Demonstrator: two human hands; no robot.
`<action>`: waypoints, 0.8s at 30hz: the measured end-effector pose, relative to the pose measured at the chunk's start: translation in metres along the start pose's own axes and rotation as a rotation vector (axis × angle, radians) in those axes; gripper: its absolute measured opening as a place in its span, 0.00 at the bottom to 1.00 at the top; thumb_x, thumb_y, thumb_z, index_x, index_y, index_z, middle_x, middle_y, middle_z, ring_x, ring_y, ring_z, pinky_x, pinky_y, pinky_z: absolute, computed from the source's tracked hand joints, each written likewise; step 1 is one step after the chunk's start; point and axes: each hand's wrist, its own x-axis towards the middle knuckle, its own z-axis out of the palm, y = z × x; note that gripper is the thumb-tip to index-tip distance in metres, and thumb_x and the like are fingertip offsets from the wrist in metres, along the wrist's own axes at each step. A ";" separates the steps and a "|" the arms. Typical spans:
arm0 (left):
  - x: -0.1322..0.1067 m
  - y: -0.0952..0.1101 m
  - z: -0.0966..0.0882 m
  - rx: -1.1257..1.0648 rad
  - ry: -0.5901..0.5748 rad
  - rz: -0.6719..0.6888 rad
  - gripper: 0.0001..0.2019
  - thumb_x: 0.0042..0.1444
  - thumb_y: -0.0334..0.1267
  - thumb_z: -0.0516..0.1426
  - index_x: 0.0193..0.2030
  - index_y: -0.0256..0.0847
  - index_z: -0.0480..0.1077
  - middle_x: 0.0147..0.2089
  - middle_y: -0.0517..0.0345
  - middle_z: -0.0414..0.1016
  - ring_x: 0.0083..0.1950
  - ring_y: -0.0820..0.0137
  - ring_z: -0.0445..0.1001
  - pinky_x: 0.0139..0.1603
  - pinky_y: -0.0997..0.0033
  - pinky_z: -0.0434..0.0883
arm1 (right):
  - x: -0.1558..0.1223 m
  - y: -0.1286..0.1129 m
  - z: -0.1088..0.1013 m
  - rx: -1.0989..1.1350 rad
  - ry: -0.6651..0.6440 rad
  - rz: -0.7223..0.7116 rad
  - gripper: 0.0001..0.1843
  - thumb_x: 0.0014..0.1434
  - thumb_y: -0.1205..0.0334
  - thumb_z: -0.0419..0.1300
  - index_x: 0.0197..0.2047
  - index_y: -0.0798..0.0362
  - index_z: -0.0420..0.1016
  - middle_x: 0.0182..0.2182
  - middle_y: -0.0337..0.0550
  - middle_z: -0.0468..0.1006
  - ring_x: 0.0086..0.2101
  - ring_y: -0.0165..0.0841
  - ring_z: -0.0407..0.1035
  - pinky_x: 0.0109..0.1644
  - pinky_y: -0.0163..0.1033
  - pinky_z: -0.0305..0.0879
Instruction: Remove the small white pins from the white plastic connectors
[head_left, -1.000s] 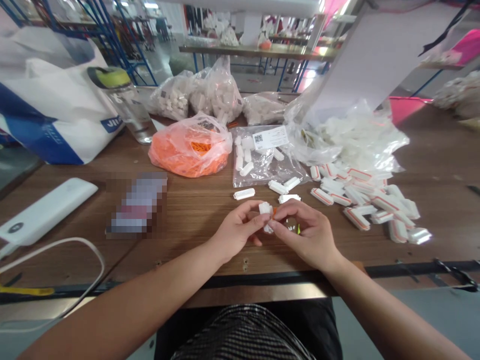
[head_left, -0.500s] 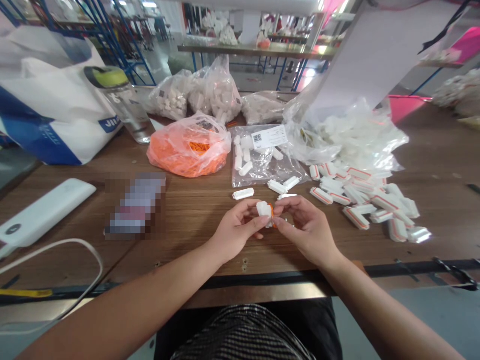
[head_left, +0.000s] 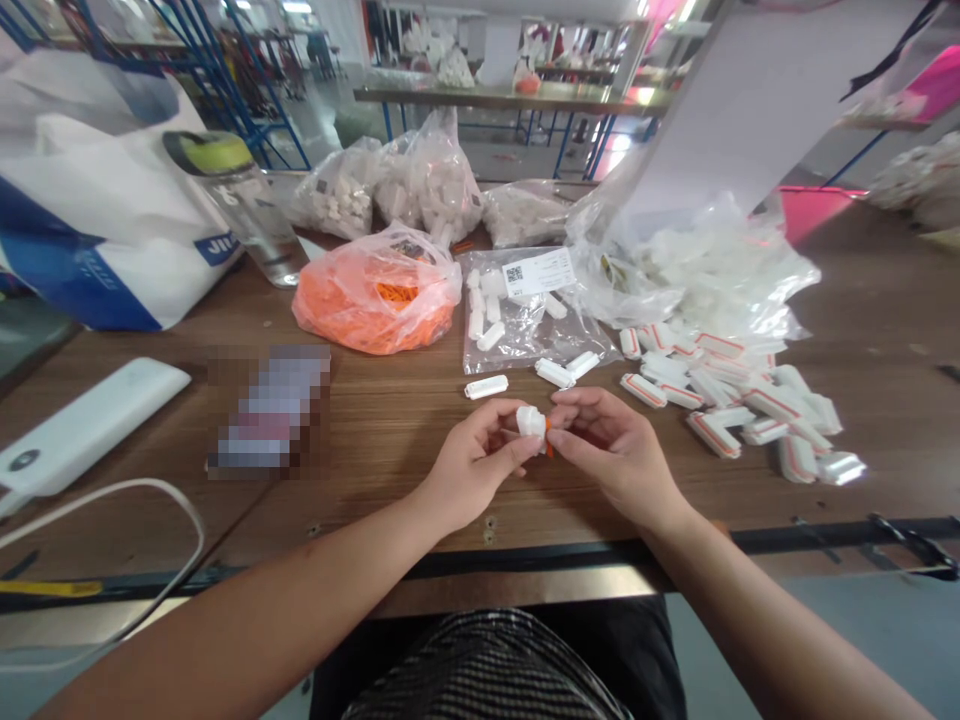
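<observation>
Between thumb and fingers, my left hand (head_left: 487,452) grips a small white plastic piece (head_left: 531,422) above the table's near part. My right hand (head_left: 607,440) meets it from the other side, pinching a thin orange strip (head_left: 550,438) against the white piece. Fingertips hide much of both parts. Just beyond my hands lie loose white plastic pieces (head_left: 555,374), one of them apart to the left (head_left: 486,386). To the right is a pile of white pieces edged with orange strips (head_left: 720,420).
An orange-filled plastic bag (head_left: 375,290) and a flat clear bag (head_left: 517,350) with a label lie ahead. Filled clear bags (head_left: 427,180) stand behind. On the left are a bottle (head_left: 255,220), a blurred phone-like object (head_left: 274,405), a white device (head_left: 90,430) and its cable (head_left: 187,500).
The white piece has turned slightly in my left fingers and shifted a little right. The orange strip now sticks out below my right fingertips. Both hands stay close together.
</observation>
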 end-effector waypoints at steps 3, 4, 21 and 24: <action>0.001 0.000 0.000 -0.030 -0.002 -0.019 0.17 0.52 0.43 0.63 0.46 0.41 0.69 0.40 0.54 0.75 0.39 0.68 0.74 0.33 0.72 0.71 | 0.000 0.002 0.001 -0.003 0.024 -0.012 0.12 0.52 0.65 0.65 0.41 0.52 0.73 0.26 0.38 0.78 0.27 0.29 0.73 0.33 0.37 0.73; 0.002 0.000 0.000 -0.038 -0.001 -0.030 0.17 0.51 0.43 0.63 0.46 0.41 0.69 0.40 0.54 0.75 0.40 0.68 0.74 0.32 0.73 0.71 | 0.000 0.002 0.002 -0.006 0.052 -0.025 0.11 0.52 0.65 0.65 0.40 0.52 0.73 0.26 0.38 0.78 0.26 0.29 0.73 0.33 0.37 0.73; 0.007 -0.005 0.002 -0.104 0.070 0.004 0.12 0.45 0.31 0.67 0.39 0.39 0.75 0.31 0.60 0.77 0.32 0.73 0.73 0.36 0.70 0.69 | -0.010 -0.001 0.007 -0.285 0.114 -0.231 0.15 0.54 0.70 0.64 0.45 0.50 0.72 0.31 0.37 0.78 0.29 0.28 0.73 0.36 0.36 0.72; 0.007 -0.007 0.001 -0.118 0.061 0.018 0.13 0.44 0.33 0.68 0.38 0.39 0.75 0.33 0.59 0.78 0.34 0.70 0.75 0.40 0.67 0.71 | -0.010 -0.001 0.007 -0.322 0.101 -0.255 0.15 0.54 0.70 0.64 0.45 0.50 0.73 0.31 0.37 0.78 0.29 0.28 0.72 0.35 0.36 0.72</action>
